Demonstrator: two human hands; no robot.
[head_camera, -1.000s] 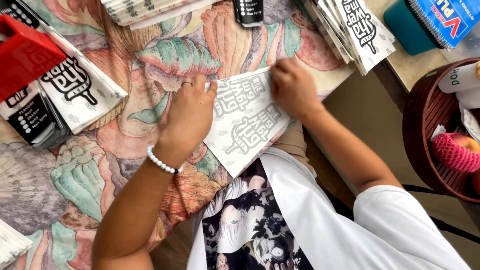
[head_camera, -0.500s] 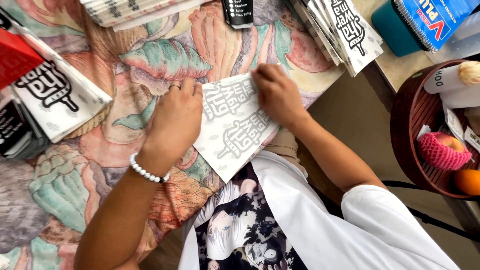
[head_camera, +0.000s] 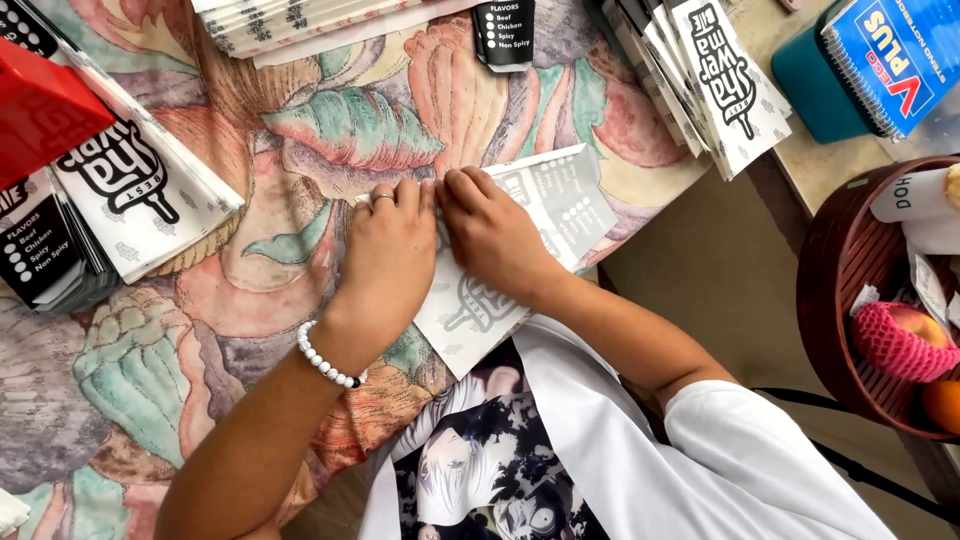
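A flat white paper sheet with black print (head_camera: 560, 205) lies on the floral tablecloth (head_camera: 330, 130) at the table's near edge. My left hand (head_camera: 385, 260), with a ring and a white bead bracelet, presses its fingers on the sheet's left part. My right hand (head_camera: 495, 235) lies right beside it, fingers down on the same sheet. The two hands touch at the fingertips and cover the sheet's middle.
Stacks of the same printed white sheets lie at the left (head_camera: 140, 200), top (head_camera: 300, 20) and upper right (head_camera: 720, 75). A red box (head_camera: 40, 110) sits at far left. A teal box with a blue spiral notebook (head_camera: 880, 60) and a brown basket (head_camera: 850, 290) of fruit stand at the right.
My right hand moved left across the sheet to meet my left hand. Both hands now sit together on the sheet's left part, and its right end lies uncovered.
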